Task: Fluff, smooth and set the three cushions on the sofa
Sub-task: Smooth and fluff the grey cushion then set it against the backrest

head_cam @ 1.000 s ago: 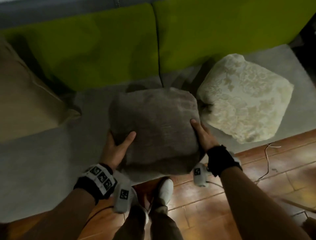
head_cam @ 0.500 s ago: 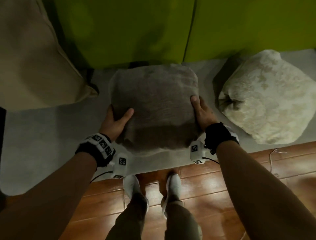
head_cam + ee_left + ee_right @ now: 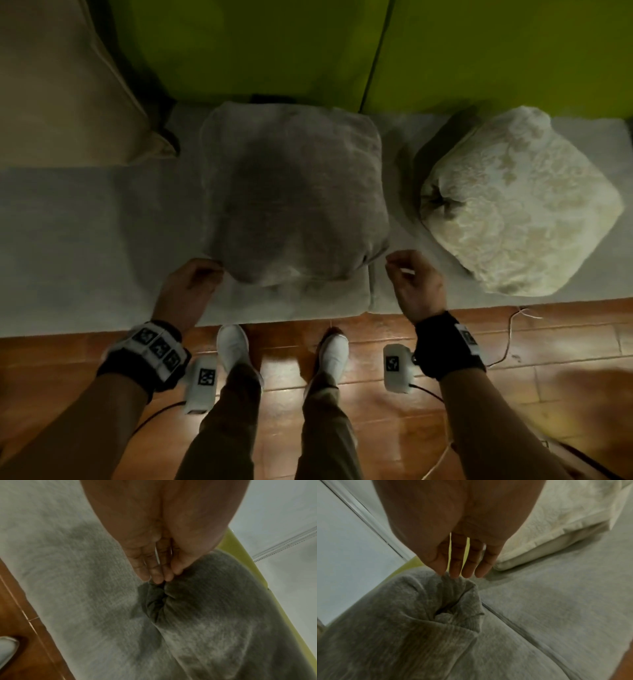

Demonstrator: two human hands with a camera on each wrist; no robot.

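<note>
A grey cushion (image 3: pixel 294 192) lies flat on the sofa seat (image 3: pixel 85 222), its back edge against the green backrest (image 3: pixel 257 44). My left hand (image 3: pixel 217 272) pinches its front left corner; in the left wrist view my left hand (image 3: pixel 161 580) bunches the grey cushion (image 3: pixel 223 615) fabric there. My right hand (image 3: pixel 390 267) is at the front right corner, and in the right wrist view my right hand (image 3: pixel 447 574) has thumb and forefinger closed on the puckered corner of the grey cushion (image 3: pixel 402 615). A cream patterned cushion (image 3: pixel 520 205) lies to the right, a beige cushion (image 3: pixel 58 85) leans at the far left.
I stand close to the seat's front edge on a wooden floor (image 3: pixel 548 359), white shoes (image 3: pixel 233 346) near the sofa. A thin cable (image 3: pixel 510 329) trails on the floor at the right. Bare seat shows between the beige and grey cushions.
The grey cushion was set down and pushed back to the backrest. Both hands slid from gripping its sides to pinching its two front corners.
</note>
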